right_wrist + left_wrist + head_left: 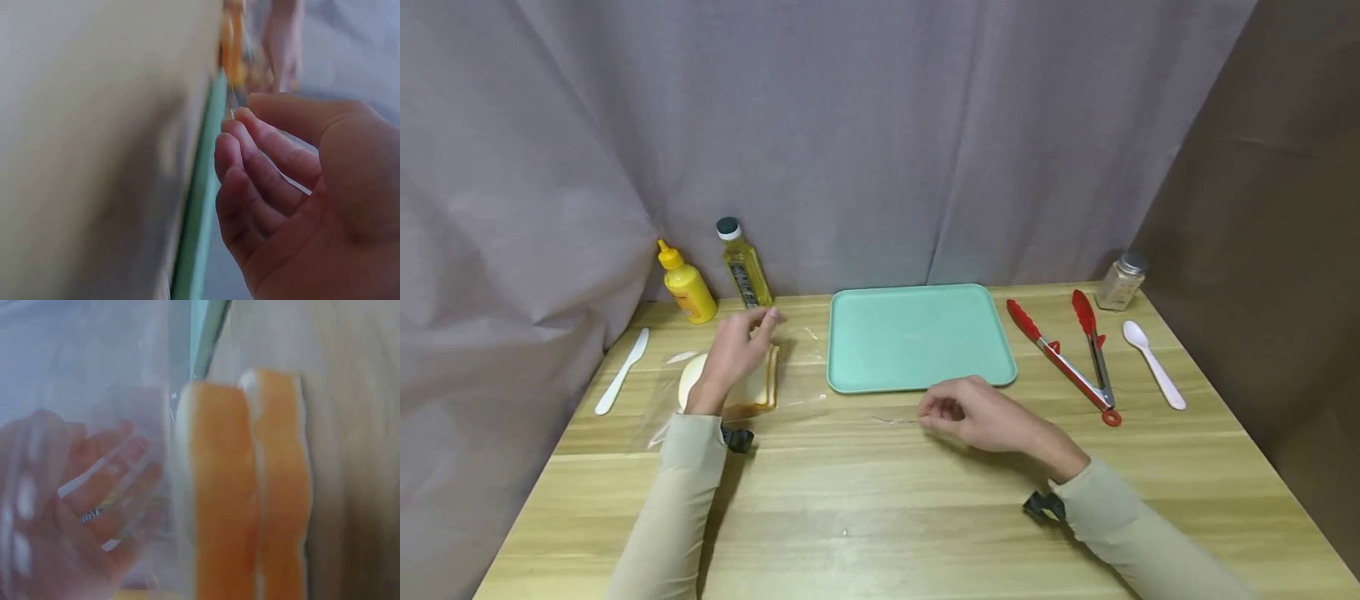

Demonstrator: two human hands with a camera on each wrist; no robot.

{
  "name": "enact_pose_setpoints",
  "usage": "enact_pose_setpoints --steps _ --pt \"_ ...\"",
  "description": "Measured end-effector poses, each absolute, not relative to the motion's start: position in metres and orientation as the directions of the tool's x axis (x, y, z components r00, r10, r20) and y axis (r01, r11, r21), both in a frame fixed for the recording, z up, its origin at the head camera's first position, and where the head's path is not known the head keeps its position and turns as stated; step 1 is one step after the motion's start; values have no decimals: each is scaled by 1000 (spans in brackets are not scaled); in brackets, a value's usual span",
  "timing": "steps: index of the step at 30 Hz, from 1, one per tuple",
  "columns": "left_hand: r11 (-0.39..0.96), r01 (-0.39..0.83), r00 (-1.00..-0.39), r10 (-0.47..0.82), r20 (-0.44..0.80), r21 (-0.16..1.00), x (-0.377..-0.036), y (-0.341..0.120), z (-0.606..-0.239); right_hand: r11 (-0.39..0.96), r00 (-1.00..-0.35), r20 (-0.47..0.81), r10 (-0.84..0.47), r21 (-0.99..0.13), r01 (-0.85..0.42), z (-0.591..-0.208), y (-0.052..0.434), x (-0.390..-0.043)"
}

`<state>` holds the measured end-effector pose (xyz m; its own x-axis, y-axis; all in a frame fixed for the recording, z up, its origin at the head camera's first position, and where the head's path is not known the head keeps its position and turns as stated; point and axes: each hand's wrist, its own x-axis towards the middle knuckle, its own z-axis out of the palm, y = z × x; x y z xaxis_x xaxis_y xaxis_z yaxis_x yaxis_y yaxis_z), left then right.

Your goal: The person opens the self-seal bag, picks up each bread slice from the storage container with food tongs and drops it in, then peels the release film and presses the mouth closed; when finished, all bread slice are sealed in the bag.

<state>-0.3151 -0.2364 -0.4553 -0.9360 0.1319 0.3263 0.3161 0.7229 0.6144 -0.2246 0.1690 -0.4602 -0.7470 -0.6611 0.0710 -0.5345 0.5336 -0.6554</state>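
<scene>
My left hand [733,354] reaches over slices of bread [766,379] in a clear plastic bag [801,407]; its thumb and index fingertips meet at the bag's upper part. In the left wrist view, bag film hangs in front of that hand [81,506], beside two bread slices [225,494] seen by their brown crusts; the exact grip is blurred. My right hand [981,414], in front of the tray's near edge, pinches a thin clear strip [893,420] that points left. The strip [233,100] also shows at the fingertips of the right hand [294,200].
A mint-green tray [921,337] lies at centre back. Behind the bread stand a yellow squeeze bottle [690,292] and an oil bottle [747,271]; a white knife [622,372] lies left. Red-tipped tongs [1067,367], a spice jar [1120,285] and a pale spoon [1153,367] are right.
</scene>
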Motion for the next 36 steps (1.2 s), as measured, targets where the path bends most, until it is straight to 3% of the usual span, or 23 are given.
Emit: enact_pose_setpoints --steps 5,12,14,17,19,22,36 --pt "724 324 -935 150 320 609 -323 -242 -452 468 -676 40 -736 -691 -551 -474 110 -215" --pt "735 345 -938 294 184 584 -337 -248 -447 395 -672 32 -740 -788 -472 -480 35 -216" --pt "739 335 -935 335 112 584 -340 -248 -446 365 -702 4 -712 -852 -375 -483 18 -219" --pt "736 342 -918 394 41 584 -343 -247 -446 313 -768 -107 -632 -941 -127 -485 -2 -223" --pt "735 343 -912 410 19 585 -343 -245 -445 257 -793 -201 -576 -965 58 -484 -11 -224" --pt "735 341 -911 413 12 586 -342 -241 -445 199 -804 -291 -518 -956 217 -483 -19 -225" --pt "739 284 -940 341 24 611 -343 -240 -449 40 -787 -404 -466 -898 438 -491 -35 -228"
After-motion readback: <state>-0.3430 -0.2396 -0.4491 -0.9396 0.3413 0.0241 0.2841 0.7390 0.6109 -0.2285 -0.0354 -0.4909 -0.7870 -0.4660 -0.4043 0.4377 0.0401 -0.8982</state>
